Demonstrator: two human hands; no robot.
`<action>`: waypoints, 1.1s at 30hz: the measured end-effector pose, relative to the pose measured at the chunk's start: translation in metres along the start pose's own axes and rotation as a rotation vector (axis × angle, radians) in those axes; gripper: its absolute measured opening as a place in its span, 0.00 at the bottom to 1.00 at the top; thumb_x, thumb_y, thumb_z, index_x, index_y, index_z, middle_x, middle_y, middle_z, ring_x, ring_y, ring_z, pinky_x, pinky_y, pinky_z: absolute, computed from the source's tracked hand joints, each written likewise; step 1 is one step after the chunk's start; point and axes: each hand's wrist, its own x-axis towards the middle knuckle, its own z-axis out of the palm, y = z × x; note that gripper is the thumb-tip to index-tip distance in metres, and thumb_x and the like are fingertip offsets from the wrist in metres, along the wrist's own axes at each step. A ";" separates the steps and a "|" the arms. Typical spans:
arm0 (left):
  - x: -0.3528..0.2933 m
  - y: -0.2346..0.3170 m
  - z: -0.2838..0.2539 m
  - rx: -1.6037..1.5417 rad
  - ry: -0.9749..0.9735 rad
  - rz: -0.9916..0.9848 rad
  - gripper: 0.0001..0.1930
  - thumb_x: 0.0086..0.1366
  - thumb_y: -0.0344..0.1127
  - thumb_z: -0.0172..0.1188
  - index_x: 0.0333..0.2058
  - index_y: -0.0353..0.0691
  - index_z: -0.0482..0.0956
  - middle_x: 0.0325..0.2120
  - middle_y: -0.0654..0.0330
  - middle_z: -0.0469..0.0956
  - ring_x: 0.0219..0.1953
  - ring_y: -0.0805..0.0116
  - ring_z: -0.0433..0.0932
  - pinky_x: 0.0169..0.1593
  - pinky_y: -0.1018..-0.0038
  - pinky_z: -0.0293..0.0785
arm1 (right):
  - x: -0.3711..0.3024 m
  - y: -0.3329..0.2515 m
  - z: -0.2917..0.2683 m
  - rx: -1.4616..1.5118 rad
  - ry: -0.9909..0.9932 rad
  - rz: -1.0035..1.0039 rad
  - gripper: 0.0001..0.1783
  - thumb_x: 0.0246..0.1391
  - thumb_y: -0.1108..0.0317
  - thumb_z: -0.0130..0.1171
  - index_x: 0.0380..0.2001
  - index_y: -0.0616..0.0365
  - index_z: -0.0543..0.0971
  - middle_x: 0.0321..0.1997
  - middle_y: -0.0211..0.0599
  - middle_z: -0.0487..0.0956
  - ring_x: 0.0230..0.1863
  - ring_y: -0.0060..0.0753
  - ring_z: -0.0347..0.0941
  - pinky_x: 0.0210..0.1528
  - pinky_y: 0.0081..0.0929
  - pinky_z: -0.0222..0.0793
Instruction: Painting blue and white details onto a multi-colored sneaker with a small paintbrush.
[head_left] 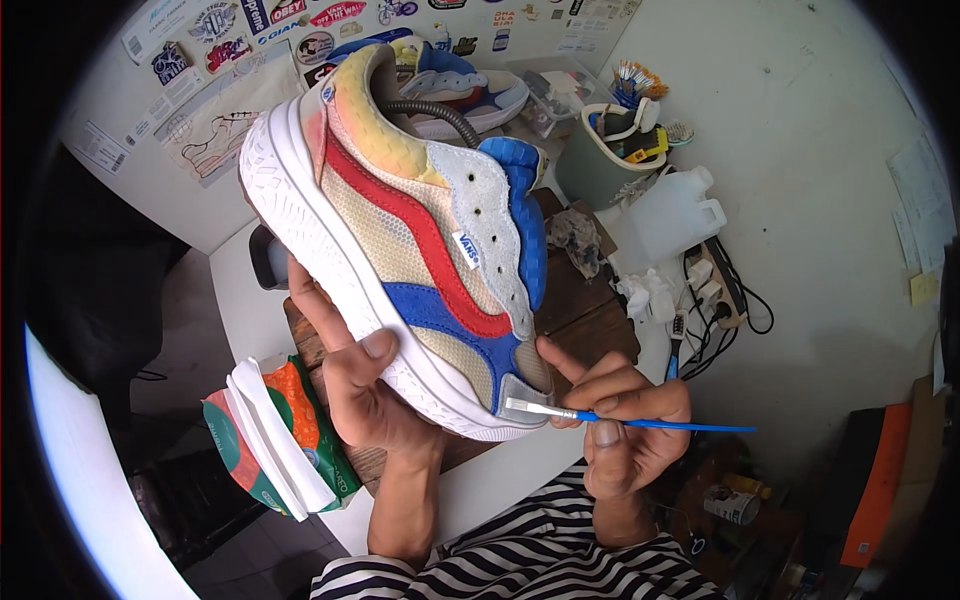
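Observation:
A multicoloured sneaker (390, 240) with a thick white sole, a red side stripe and blue panels is held tilted up, its toe low and to the right. My left hand (365, 395) grips it by the sole, thumb on the side wall. Between the thumb and fingers of my right hand (630, 420) is a thin blue paintbrush (660, 425). Its pale flat bristles lie against the grey toe panel of the sneaker. My right index finger reaches to the toe. A coiled shoe tree (440, 112) shows inside the shoe opening.
Behind is another sneaker (490, 105). A grey-green bin (590, 165) holds tools, and a cup of brushes (635, 85) stands behind it. At right are a translucent jug (665, 220) and a power strip (735, 290) with cables. A tissue pack (280, 440) lies left of the wooden board (590, 320).

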 end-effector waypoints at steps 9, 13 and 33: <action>0.000 -0.003 0.000 0.037 0.023 0.029 0.52 0.41 0.40 0.51 0.68 0.28 0.48 0.67 0.44 0.55 0.70 0.51 0.56 0.74 0.61 0.43 | -0.002 0.001 -0.003 -0.024 -0.022 0.004 0.07 0.58 0.81 0.49 0.40 0.70 0.65 0.32 0.62 0.78 0.28 0.33 0.75 0.58 0.71 0.70; -0.002 -0.002 0.003 0.009 0.045 0.018 0.52 0.41 0.40 0.51 0.68 0.28 0.48 0.67 0.45 0.55 0.70 0.51 0.56 0.74 0.61 0.42 | -0.001 0.002 -0.003 -0.031 -0.030 -0.004 0.08 0.58 0.82 0.49 0.40 0.70 0.65 0.32 0.62 0.78 0.28 0.33 0.75 0.58 0.71 0.69; -0.002 0.000 0.007 -0.005 0.054 -0.003 0.54 0.38 0.40 0.52 0.70 0.33 0.46 0.66 0.44 0.57 0.69 0.48 0.58 0.74 0.58 0.45 | 0.001 0.000 -0.001 -0.044 0.004 -0.001 0.07 0.60 0.81 0.52 0.40 0.70 0.66 0.31 0.60 0.79 0.28 0.32 0.74 0.56 0.68 0.72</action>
